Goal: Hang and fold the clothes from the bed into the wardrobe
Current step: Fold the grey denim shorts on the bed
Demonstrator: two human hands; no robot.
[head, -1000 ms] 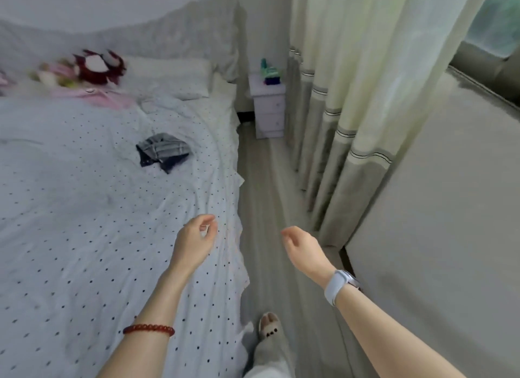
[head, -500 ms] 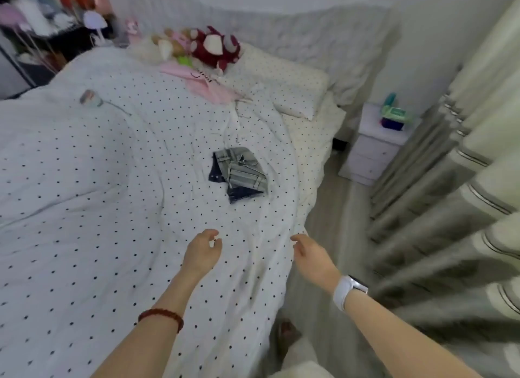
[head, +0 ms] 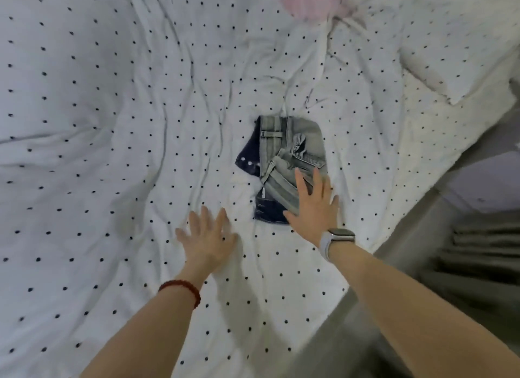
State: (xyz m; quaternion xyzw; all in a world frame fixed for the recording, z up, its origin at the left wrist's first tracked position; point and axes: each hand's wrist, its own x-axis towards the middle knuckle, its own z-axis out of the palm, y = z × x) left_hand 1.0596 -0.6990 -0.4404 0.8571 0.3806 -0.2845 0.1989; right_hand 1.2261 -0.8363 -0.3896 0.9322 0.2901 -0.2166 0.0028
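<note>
A pillow (head: 461, 54) sits at the bed's far right corner, something pink (head: 301, 0) blurs along the top edge, grey floor (head: 464, 265) runs alongside.

I see folded grey-and-dark denim garment (head: 284, 163); lying flat on dotted white bed (head: 112, 152); right of centre, near right edge

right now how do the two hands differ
The right hand reaches over the near corner of the folded denim; the left hand is over bare dotted sheet. The right wrist wears a watch, the left a red bead bracelet. Both are open, fingers spread.
</note>
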